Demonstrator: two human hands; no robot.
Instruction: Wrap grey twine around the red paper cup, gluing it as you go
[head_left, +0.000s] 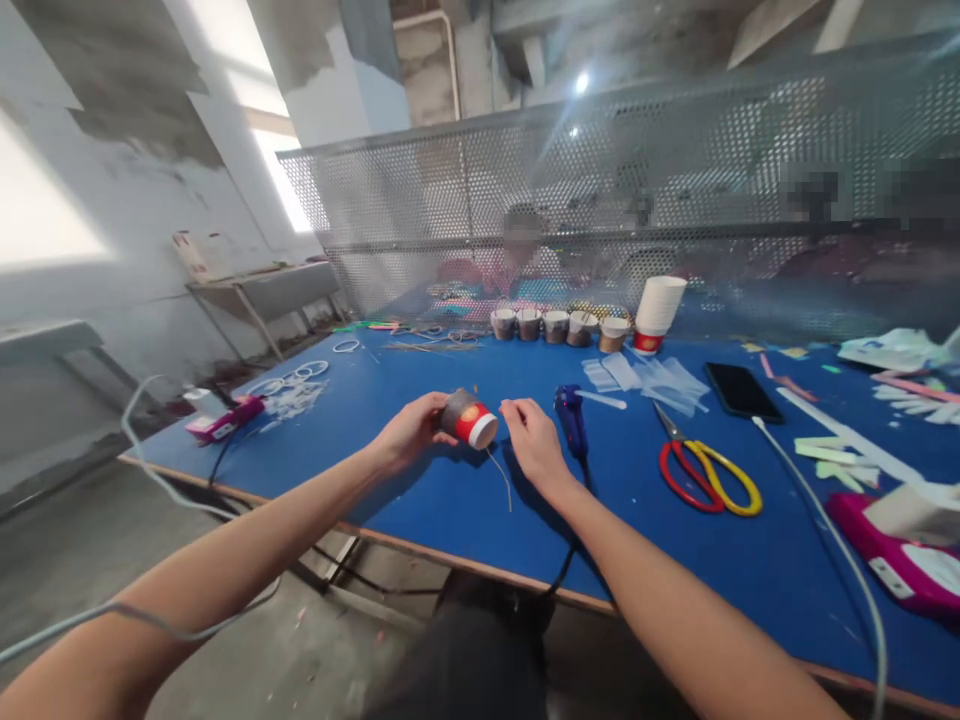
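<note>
My left hand (pixel 420 428) is wrapped round a paper cup (pixel 474 424), which lies tilted with its white base turned toward me. The cup is red with a yellow emblem, and a dark grey-brown wrapping covers the part by my fingers. From it a thin cord (pixel 506 482) trails down over the blue table. Just right of the cup is my right hand (pixel 534 438), its fingertips pinched together; what they hold, if anything, cannot be made out. Beside that hand lies a blue glue gun (pixel 573 422) with a clear glue stick (pixel 604 400) at its back.
Scissors (pixel 705 472), a phone (pixel 742 390) and clear glue sticks or strips (pixel 660 380) lie to the right. Several wrapped cups (pixel 555 326) and a stack of paper cups (pixel 658 310) stand at the back before a mesh screen (pixel 420 220). Pink power strips (pixel 225 418) sit at both sides.
</note>
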